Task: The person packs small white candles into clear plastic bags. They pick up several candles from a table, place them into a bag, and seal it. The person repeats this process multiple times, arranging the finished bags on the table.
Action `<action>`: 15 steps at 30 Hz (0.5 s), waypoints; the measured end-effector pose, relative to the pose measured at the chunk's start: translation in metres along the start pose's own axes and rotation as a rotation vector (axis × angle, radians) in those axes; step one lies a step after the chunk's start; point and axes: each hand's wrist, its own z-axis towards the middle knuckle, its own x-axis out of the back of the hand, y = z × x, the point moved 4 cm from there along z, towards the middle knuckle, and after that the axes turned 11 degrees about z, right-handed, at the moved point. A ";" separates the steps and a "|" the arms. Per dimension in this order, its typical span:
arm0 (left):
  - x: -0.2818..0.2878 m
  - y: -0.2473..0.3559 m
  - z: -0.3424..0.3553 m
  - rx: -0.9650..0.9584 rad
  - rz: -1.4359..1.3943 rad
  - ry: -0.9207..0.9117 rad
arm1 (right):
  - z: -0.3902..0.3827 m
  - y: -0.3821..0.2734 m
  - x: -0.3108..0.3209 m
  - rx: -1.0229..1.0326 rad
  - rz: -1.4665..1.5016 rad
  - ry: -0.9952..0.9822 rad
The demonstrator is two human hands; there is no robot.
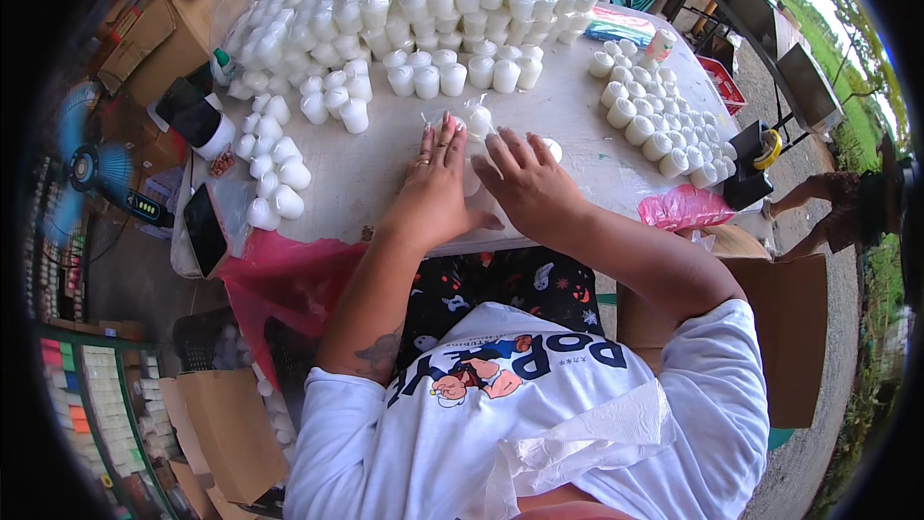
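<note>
At the near middle of the table, my left hand (435,178) reaches forward with its fingers stretched out. My right hand (535,185) lies beside it, palm down and fingers extended, angled toward the left. Between and just beyond the hands are a few white votive candles (478,122), with what looks like clear plastic film about them. Part of this group is hidden under my palms and fingers. One more white candle (552,150) peeks out past my right hand. Short rows of loose white candles (426,81) stand upright farther back.
Clear-wrapped candle packs (385,0) are piled at the back. More candles stand at the right (664,120) and lie at the left (274,169). A phone (204,229) leans at the left edge near a blue fan (87,169). A black tape dispenser (749,173) sits at the right corner.
</note>
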 end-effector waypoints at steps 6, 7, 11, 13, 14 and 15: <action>0.000 -0.006 0.004 -0.008 -0.060 0.046 | -0.022 0.010 0.019 0.120 0.179 -0.030; -0.007 -0.010 0.005 -0.043 -0.110 0.090 | -0.021 0.012 0.016 0.101 0.212 0.007; -0.012 -0.008 0.001 -0.087 -0.126 0.092 | -0.019 0.010 0.002 0.019 0.203 0.108; -0.015 -0.010 -0.001 -0.115 -0.126 0.143 | -0.014 0.006 -0.004 -0.053 0.180 0.069; -0.015 -0.010 -0.002 -0.128 -0.126 0.169 | -0.011 0.006 -0.006 -0.106 0.191 0.013; -0.015 -0.010 -0.002 -0.119 -0.151 0.174 | -0.010 0.006 -0.009 -0.162 0.201 -0.041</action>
